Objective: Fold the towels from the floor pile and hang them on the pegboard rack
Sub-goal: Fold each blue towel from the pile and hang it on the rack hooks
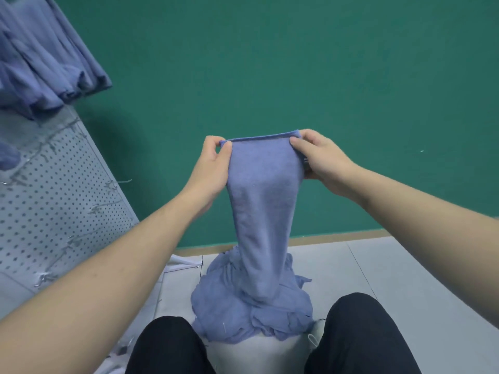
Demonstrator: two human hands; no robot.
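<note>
I hold a blue towel (263, 201) up in front of me by its top edge. My left hand (212, 166) pinches the left corner and my right hand (321, 160) pinches the right corner. The towel hangs down long and narrow, its lower end reaching the pile of blue towels (237, 309) on the floor between my knees. The grey pegboard rack (62, 201) stands at the left, with several blue towels (46, 58) hanging from its upper part.
A green wall (297, 63) is straight ahead, with a wooden skirting (337, 237) at its foot. The floor has pale grey tiles (418, 287). Metal hooks (108, 184) stick out of the pegboard. My knees in black trousers (356, 336) frame the pile.
</note>
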